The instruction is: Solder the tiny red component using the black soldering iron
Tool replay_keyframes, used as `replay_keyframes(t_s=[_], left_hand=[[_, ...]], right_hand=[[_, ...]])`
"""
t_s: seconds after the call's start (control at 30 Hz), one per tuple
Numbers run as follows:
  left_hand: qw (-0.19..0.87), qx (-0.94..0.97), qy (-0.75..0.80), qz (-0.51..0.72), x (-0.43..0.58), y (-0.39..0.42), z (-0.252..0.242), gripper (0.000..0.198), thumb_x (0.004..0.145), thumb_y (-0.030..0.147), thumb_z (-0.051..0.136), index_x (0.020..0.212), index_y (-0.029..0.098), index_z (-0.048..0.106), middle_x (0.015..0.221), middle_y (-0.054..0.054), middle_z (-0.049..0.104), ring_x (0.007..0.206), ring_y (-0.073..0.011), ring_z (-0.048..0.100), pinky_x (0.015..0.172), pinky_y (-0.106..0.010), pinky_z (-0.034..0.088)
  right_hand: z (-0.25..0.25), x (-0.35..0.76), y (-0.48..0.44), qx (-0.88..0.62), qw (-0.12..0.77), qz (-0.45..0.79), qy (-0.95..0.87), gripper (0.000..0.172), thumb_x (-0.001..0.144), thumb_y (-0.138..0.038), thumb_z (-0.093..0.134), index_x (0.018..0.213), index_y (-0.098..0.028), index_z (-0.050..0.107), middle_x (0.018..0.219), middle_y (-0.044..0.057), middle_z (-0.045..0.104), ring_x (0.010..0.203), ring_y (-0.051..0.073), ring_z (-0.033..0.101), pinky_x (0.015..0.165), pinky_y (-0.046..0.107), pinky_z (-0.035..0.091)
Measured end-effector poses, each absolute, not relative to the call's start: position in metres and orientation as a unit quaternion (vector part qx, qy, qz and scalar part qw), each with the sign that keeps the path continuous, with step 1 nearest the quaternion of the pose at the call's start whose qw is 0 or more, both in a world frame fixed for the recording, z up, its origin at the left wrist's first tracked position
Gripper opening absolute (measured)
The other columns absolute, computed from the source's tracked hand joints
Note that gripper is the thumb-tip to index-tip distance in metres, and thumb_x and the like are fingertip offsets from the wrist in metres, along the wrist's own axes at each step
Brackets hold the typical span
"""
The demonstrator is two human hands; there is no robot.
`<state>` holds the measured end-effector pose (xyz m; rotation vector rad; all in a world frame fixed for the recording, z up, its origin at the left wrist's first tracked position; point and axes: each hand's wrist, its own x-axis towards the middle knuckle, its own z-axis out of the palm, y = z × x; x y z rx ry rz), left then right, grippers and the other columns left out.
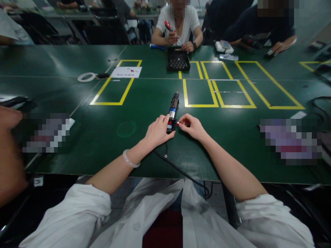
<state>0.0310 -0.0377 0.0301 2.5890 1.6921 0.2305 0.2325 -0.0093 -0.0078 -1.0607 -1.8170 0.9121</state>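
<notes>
An electric screwdriver (174,102), its casing partly off so that a silver and blue motor section shows, lies on the green table with its tip pointing away from me. My left hand (159,131) is closed around the lower end, pressing it from the left side. At its right side, my right hand (190,125) pinches a small red and white piece, perhaps a wire or connector; the fingers hide most of it. From under my left hand a black cable (178,169) runs over the table's front edge. A short lead with a ring terminal (166,156) lies beside the cable.
Yellow tape rectangles (200,105) mark the green table (108,162). A white paper (126,72) and coiled white cable (86,77) lie at the back left. Across the table, a person holds a red screwdriver (168,25) over a black tray (178,65). Blurred-out items sit left and right.
</notes>
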Motion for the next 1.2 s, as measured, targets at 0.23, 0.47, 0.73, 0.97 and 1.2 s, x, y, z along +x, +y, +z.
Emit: replay_keyframes(t_s=[0.23, 0.47, 0.73, 0.97, 1.2], left_hand=[[0.027, 0.833, 0.548, 0.078, 0.0302, -0.0372, 0.0282, 0.064, 0.089, 0.047, 0.056, 0.142, 0.016, 0.039, 0.123, -0.015, 0.052, 0.112, -0.0293, 0.056, 0.084, -0.037, 0.051], [0.021, 0.834, 0.545, 0.083, 0.0289, -0.0364, 0.0252, 0.065, 0.089, 0.047, 0.056, 0.143, 0.016, 0.037, 0.124, -0.015, 0.052, 0.112, -0.0295, 0.056, 0.083, -0.037, 0.051], [0.027, 0.832, 0.549, 0.076, 0.0288, -0.0367, 0.0279, 0.068, 0.087, 0.048, 0.059, 0.144, 0.017, 0.038, 0.124, -0.015, 0.052, 0.113, -0.0292, 0.055, 0.083, -0.036, 0.051], [0.029, 0.833, 0.547, 0.078, 0.0280, -0.0360, 0.0262, 0.069, 0.088, 0.049, 0.058, 0.145, 0.016, 0.037, 0.125, -0.015, 0.052, 0.113, -0.0289, 0.055, 0.084, -0.036, 0.051], [0.020, 0.834, 0.547, 0.066, 0.0287, -0.0365, 0.0276, 0.069, 0.089, 0.050, 0.056, 0.145, 0.014, 0.037, 0.125, -0.015, 0.051, 0.112, -0.0287, 0.055, 0.084, -0.037, 0.051]], right_hand=[[-0.0089, 0.2271, -0.0138, -0.404, 0.385, 0.376, -0.740, 0.013, 0.080, -0.028, 0.064, 0.089, -0.020, 0.059, 0.073, -0.001, 0.060, 0.065, 0.014, 0.053, 0.064, 0.028, 0.045], [-0.0079, 0.2284, -0.0124, -0.408, 0.385, 0.358, -0.746, 0.010, 0.080, -0.024, 0.064, 0.087, -0.020, 0.058, 0.075, 0.000, 0.061, 0.065, 0.014, 0.054, 0.066, 0.029, 0.045], [-0.0052, 0.2288, -0.0135, -0.419, 0.403, 0.361, -0.729, 0.010, 0.081, -0.026, 0.064, 0.085, -0.020, 0.058, 0.074, -0.001, 0.059, 0.066, 0.014, 0.054, 0.067, 0.029, 0.045], [-0.0060, 0.2279, -0.0143, -0.418, 0.410, 0.362, -0.725, 0.012, 0.082, -0.028, 0.066, 0.087, -0.020, 0.059, 0.075, 0.000, 0.060, 0.066, 0.014, 0.054, 0.066, 0.029, 0.045], [-0.0093, 0.2254, -0.0137, -0.415, 0.441, 0.385, -0.697, 0.019, 0.081, -0.033, 0.070, 0.088, -0.019, 0.059, 0.070, -0.002, 0.059, 0.062, 0.012, 0.051, 0.061, 0.027, 0.044]])
